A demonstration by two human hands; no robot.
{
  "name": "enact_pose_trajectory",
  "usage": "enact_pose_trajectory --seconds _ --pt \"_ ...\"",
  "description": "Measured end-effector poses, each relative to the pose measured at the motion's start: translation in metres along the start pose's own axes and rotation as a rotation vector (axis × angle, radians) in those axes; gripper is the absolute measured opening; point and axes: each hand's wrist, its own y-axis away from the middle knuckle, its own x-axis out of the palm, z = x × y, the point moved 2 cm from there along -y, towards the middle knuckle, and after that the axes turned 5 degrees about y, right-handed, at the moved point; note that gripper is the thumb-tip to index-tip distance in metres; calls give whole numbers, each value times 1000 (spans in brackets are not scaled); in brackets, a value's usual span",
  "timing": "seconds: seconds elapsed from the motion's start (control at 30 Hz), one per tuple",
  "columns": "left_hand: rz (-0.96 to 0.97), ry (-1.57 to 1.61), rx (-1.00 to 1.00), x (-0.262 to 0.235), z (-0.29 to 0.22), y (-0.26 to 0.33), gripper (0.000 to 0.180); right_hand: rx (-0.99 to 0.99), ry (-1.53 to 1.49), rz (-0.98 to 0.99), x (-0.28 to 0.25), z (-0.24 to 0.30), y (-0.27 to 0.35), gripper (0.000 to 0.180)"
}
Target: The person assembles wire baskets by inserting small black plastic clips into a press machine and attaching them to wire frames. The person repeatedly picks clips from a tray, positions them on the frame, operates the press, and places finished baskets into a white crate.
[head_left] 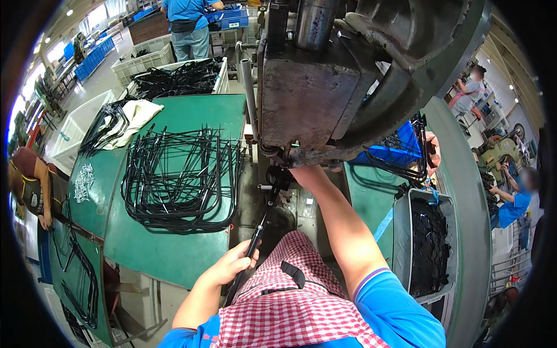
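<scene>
While I sit at the green workbench [174, 255], my left hand [232, 265] is curled around a thin black rod [246, 258] that slants up from beside my checked apron [290, 301] toward the base of the grey press machine [325, 75]; my fingers wrap the rod near its lower part, with its upper end pointing into the dark gap under the machine. My right arm stretches forward and upward, and my right hand [301, 169] disappears beneath the lower edge of the press, so I cannot tell whether it is closed on anything or spread open. Just to the left of the rod, a large pile of bent black wire frames [180, 174] lies spread across the green bench top, with a second bundle of them further back near a pale cloth [136, 119]. A scatter of small pale metal pieces [84, 182] sits at the bench's left edge. On my right a grey bin [403, 232] holds dark small parts, and behind it a blue crate [400, 148] carries more black wire pieces. Another person in a blue shirt [188, 23] stands well away at the back beside white crates
</scene>
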Motion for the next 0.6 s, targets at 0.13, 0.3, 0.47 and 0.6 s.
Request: enact_pose_trajectory --seconds 0.13,0.3,0.47,0.6 --pt "-37 -33 -40 -1 -1 2 73 -38 -74 -164 25 -13 13 32" --pt "-19 -5 -38 2 0 4 68 -224 513 -278 40 -18 13 40" --pt "26 52 -32 -1 -6 5 68 -219 171 -310 50 -29 7 39" --pt "50 34 -65 1 -12 4 76 -425 581 -715 42 -27 15 26"
